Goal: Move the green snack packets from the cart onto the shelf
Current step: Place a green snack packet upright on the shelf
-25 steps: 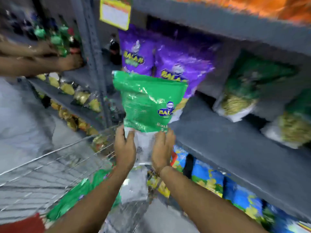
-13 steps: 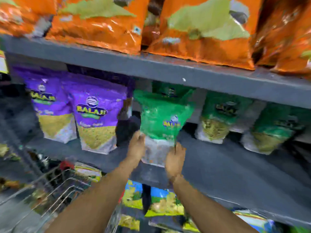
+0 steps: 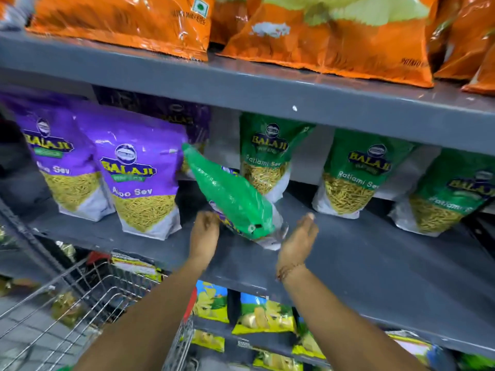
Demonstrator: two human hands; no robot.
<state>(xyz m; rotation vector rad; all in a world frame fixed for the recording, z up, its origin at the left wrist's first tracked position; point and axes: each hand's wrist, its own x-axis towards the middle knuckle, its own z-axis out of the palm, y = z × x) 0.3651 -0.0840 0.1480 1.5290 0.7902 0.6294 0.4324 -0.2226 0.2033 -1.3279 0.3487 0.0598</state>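
Note:
A green snack packet is on the middle grey shelf, tipped over so its top points up and left and its clear bottom rests near the shelf front. My left hand curls against the packet's lower left edge. My right hand is open, palm toward the packet's clear bottom corner, just touching or barely apart from it. Three more green packets stand upright at the back of the same shelf. The wire cart is at lower left; its contents are barely in view.
Purple snack packets stand on the shelf to the left of my hands. Orange bags fill the shelf above. Yellow and blue packets sit on the shelf below. Bare shelf surface lies in front of the green packets on the right.
The view and my hands have come closer to the shelf. The green packet went from upright in both hands to tipped left on the shelf, and my right hand has let go and opened.

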